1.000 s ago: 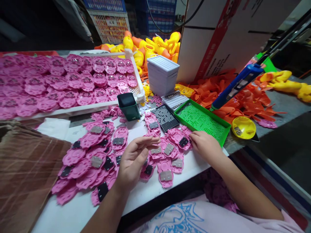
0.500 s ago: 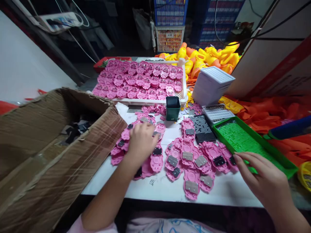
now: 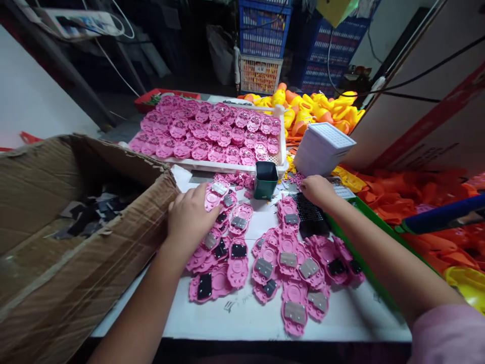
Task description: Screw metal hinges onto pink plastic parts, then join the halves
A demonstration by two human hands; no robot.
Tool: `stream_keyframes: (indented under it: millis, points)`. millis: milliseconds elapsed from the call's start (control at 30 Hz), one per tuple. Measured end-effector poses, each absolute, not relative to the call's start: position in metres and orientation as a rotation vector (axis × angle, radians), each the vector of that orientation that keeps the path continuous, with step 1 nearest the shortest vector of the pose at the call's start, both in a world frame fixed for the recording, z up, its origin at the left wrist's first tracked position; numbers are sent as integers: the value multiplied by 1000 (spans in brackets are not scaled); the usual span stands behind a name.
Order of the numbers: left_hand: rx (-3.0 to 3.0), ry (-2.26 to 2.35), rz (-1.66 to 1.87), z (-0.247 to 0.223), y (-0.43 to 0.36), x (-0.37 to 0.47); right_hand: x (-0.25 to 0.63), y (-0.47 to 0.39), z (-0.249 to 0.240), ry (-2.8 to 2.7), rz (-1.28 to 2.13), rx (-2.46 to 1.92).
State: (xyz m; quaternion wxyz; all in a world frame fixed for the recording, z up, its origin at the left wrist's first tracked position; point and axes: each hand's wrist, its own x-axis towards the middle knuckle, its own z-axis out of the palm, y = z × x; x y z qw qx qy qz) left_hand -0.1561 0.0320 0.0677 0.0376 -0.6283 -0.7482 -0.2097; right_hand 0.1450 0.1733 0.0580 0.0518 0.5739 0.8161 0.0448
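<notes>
My left hand (image 3: pixel 192 215) is closed on a pink casing (image 3: pixel 216 195) with a pale plate, above the left pile of pink casings. My right hand (image 3: pixel 317 190) reaches over the far end of a black perforated tray (image 3: pixel 311 218), near small pink pieces (image 3: pixel 296 179). Its fingers are bunched together, and whatever they hold is too small to make out. Pink casings with grey or black plates (image 3: pixel 288 259) lie in a second pile between my forearms. A dark green cup (image 3: pixel 265 181) stands between my hands.
An open cardboard box (image 3: pixel 125 222) stands at the left. Behind is a white crate (image 3: pixel 282 139) of pink casings. At the right are a green tray (image 3: pixel 382 290), stacked white trays (image 3: pixel 322 151), orange pieces (image 3: pixel 424 217) and a blue tool (image 3: pixel 443 215).
My left hand has moved left and now holds a pink casing up. My right hand has gone from the green tray's near side to the black tray's far end. The view has shifted slightly.
</notes>
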Motion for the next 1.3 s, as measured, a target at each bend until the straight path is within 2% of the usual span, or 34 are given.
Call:
stream_keyframes:
  millis: [200, 433, 667, 800, 967, 1033, 1100, 1200, 1300]
  points:
    - [-1818, -2252, -1211, 72, 24, -155, 129, 201, 36, 2317, 183, 1750]
    - [-1716, -2152, -1429, 71, 16, -152, 125, 207, 33, 2341, 26, 1762]
    - [-1801, -2041, -1718, 69, 12, -130, 138, 203, 55, 2651, -335, 1880]
    - [-1953, -1973, -2017, 70, 11, -107, 147, 166, 79, 2904, -707, 2028]
    - [-2246, -1858, -2374, 73, 8, -73, 151, 86, 91, 3141, -1353, 1980]
    - [-2372, -1790, -2524, 70, 5, -65, 151, 61, 89, 3068, -2094, 1942]
    - [-2449, -1751, -2685, 65, 0, -61, 151, 44, 85, 2866, -2578, 1944]
    - [-2450, -1743, -3005, 59, -8, -61, 151, 33, 78, 2680, -2734, 1982]
    - [-2304, -1643, -3577, 59, -14, -59, 152, 31, 69, 2696, -2751, 1918]
